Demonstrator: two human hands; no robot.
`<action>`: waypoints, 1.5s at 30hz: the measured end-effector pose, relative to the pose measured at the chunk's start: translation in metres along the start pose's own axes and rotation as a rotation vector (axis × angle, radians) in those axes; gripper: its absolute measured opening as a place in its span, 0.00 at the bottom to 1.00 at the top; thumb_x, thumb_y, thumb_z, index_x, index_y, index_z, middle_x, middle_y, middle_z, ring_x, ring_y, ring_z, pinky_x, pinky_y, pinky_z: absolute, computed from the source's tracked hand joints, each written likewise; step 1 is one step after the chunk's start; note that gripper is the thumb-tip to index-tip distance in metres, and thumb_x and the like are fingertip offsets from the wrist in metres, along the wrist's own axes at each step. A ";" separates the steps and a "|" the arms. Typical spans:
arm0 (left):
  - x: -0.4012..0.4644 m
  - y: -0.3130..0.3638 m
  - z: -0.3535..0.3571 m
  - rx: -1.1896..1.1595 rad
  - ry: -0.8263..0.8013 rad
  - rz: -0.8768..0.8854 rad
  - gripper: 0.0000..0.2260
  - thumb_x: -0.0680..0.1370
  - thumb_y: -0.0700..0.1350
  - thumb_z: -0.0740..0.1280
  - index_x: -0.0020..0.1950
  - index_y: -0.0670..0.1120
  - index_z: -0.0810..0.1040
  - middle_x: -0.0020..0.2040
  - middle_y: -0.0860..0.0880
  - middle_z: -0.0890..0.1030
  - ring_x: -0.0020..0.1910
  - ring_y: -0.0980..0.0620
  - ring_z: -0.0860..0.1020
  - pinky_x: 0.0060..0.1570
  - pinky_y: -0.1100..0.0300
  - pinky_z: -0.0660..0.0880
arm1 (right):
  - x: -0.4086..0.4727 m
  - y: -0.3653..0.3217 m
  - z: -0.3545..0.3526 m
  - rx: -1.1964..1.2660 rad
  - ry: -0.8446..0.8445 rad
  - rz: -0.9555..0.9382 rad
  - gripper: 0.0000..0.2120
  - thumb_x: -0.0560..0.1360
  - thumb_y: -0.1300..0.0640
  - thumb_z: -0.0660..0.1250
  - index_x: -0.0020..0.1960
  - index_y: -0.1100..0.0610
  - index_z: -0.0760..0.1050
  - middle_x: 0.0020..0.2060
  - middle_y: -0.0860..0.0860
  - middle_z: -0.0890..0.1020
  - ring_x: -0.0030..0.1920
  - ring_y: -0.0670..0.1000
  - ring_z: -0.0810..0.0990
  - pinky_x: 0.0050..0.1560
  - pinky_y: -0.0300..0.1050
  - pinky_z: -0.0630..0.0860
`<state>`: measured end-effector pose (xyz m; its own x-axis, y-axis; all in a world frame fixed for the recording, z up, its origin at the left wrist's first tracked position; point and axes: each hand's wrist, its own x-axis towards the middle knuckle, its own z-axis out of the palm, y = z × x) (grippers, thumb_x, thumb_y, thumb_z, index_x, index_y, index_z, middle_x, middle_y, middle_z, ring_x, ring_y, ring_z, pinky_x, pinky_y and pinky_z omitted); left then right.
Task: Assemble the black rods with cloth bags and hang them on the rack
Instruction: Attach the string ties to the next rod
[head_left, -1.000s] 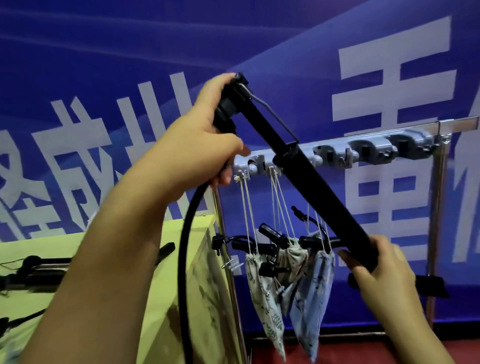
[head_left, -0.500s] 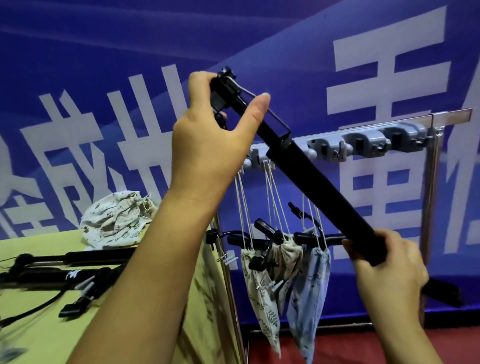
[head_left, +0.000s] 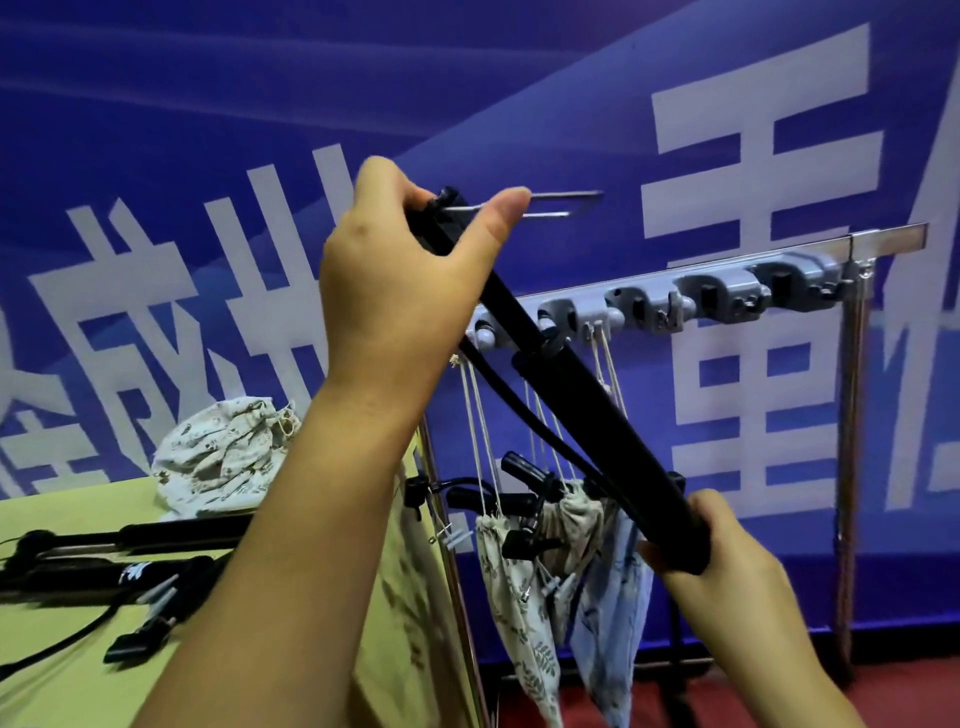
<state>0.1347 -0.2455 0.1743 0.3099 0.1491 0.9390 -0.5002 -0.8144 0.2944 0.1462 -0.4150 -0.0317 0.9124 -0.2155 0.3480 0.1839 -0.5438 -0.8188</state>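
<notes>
Blue banner wall (head_left: 208, 78) (white lettering), red floor (head_left: 753, 699), yellow-green table (head_left: 78, 691).

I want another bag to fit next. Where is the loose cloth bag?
In the head view, the loose cloth bag lies left of centre on the green table, just behind the spare black rods.

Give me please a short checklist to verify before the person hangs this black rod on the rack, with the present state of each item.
1. Both hands hold the black rod: ok. The left hand grips the top end, the right hand the lower end.
2. Wire loop at the top is unfolded: ok, it sticks out sideways.
3. Free holder on the rack: ok, the grey holders at the right look empty.
4. Cloth bag attached to this rod: cannot tell, none visible on it.
5. Black hose clear of the hanging bags: not ok, it passes in front of their strings.
6. Spare cloth bag at hand: ok, it lies on the table.
</notes>
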 end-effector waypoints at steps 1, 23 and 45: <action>-0.001 0.003 0.001 -0.015 0.001 0.015 0.21 0.72 0.63 0.66 0.45 0.46 0.68 0.35 0.59 0.70 0.35 0.59 0.73 0.35 0.66 0.70 | -0.001 0.000 0.002 0.016 -0.026 -0.014 0.17 0.69 0.55 0.73 0.38 0.48 0.63 0.30 0.44 0.74 0.36 0.57 0.72 0.32 0.45 0.67; -0.167 -0.025 0.033 -0.670 -0.841 -0.590 0.25 0.66 0.52 0.75 0.60 0.57 0.72 0.62 0.52 0.77 0.59 0.60 0.77 0.61 0.57 0.74 | 0.032 -0.041 -0.020 0.728 -0.121 -0.050 0.13 0.66 0.60 0.71 0.48 0.58 0.70 0.38 0.57 0.74 0.36 0.52 0.75 0.36 0.46 0.74; -0.180 -0.037 -0.021 -1.091 -0.566 -0.978 0.12 0.76 0.50 0.65 0.42 0.41 0.77 0.21 0.45 0.71 0.13 0.59 0.58 0.20 0.66 0.51 | 0.015 -0.043 -0.016 1.439 -0.243 0.131 0.06 0.65 0.61 0.68 0.39 0.56 0.71 0.25 0.48 0.74 0.22 0.45 0.71 0.23 0.33 0.68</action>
<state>0.0801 -0.2305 -0.0015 0.9769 -0.0690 0.2022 -0.1745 0.2881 0.9416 0.1464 -0.4083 0.0163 0.9620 0.0194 0.2724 0.1625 0.7610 -0.6280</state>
